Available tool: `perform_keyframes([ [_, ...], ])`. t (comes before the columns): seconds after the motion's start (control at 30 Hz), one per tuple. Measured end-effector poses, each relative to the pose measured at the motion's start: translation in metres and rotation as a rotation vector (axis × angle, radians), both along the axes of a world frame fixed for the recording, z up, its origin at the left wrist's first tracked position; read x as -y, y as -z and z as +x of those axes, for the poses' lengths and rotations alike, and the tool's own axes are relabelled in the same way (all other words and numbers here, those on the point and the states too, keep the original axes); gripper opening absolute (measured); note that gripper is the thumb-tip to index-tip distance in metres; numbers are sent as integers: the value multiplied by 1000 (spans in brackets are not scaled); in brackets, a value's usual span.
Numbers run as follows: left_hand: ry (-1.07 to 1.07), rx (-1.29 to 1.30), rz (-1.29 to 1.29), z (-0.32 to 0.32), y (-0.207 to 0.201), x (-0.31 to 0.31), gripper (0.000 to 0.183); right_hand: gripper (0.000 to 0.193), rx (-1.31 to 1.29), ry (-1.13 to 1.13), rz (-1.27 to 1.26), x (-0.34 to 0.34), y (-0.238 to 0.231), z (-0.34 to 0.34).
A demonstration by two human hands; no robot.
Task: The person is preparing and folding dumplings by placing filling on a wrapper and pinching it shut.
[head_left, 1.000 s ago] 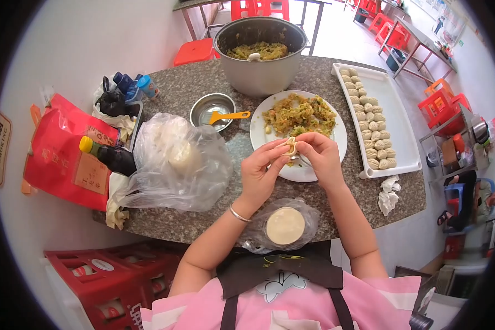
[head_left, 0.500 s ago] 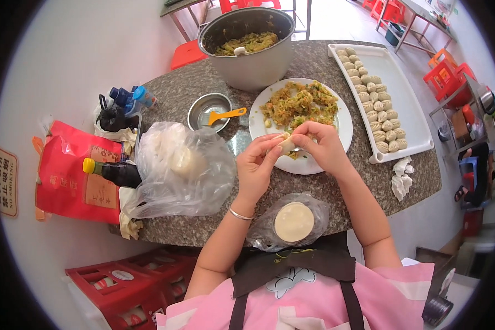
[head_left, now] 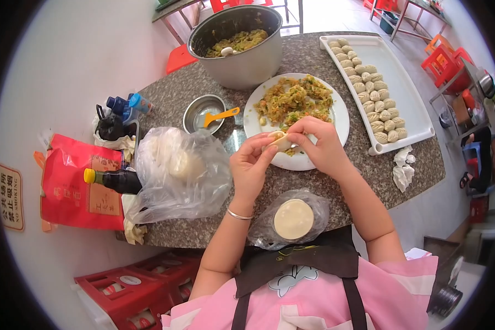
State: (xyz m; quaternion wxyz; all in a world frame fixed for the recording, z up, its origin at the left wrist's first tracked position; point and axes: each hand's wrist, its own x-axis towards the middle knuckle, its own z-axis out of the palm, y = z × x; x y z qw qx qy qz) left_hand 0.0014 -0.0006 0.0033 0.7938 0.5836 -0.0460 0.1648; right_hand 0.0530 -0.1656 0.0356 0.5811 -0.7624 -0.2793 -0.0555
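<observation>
Between my two hands is a small, pale dumpling [head_left: 281, 143], folded round some filling. My left hand [head_left: 251, 160] pinches its left end, and my right hand [head_left: 317, 144] presses its edge from the right with thumb and forefinger. Just beyond my fingers lies a white plate [head_left: 341, 124] with a heap of chopped vegetable filling [head_left: 294, 102]. Closer to my body, a stack of round dough wrappers [head_left: 293, 219] sits on a clear plastic bag [head_left: 263, 223]. On the right, a white tray [head_left: 404, 91] holds rows of pleated dumplings [head_left: 374, 95].
A deep metal pot [head_left: 242, 69] of filling stands at the back. Left of the plate are a steel bowl [head_left: 191, 116] with an orange-handled scraper [head_left: 223, 115], a plastic bag of dough [head_left: 184, 170], a dark bottle [head_left: 118, 180] and a red bag [head_left: 74, 184]. Crumpled tissue [head_left: 403, 171] lies beside the tray.
The view has shifted slightly. Both hands stay over the near edge of the plate, still holding the dumpling, with small finger movements along its edge.
</observation>
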Motion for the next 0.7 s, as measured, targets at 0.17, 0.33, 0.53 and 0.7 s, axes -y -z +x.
perform_keyframes([
  [0.17, 98, 33, 103, -2, 2, -4, 13, 11, -172, -126, -9, 7, -4, 3],
  [0.33, -10, -73, 39, -3, 6, 0, 13, 11, 45, -31, -24, -3, 4, -1],
  [0.53, 26, -71, 16, -1, 0, -1, 13, 12, 156, 50, -51, 2, 4, 2],
  [0.7, 133, -13, 94, 0, 2, -6, 13, 9, -106, -146, 2, 7, -3, 5],
])
